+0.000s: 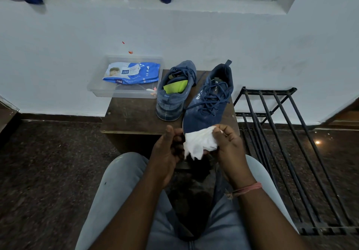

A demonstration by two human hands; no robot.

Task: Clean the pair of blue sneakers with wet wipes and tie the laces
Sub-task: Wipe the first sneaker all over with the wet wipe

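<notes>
Two blue sneakers stand on a small dark wooden table point(132, 115). The left sneaker point(174, 92) has its heel toward me and a green insole showing inside. The right sneaker point(209, 102) points its toe toward me, and its laces are loose. A crumpled white wet wipe point(200, 142) covers that toe. My right hand point(227, 142) grips the wipe. My left hand point(171, 146) is beside it with fingers curled at the wipe's left edge and the shoe's toe. A blue pack of wet wipes point(132, 72) lies in a transparent plastic tray point(101, 88) at the table's back left.
A black metal rack point(281, 133) stands on the floor to the right of the table. A white wall point(58, 55) rises right behind the table. My knees in grey jeans point(120, 181) sit just below the table's front edge. The floor point(38, 172) is dark speckled stone.
</notes>
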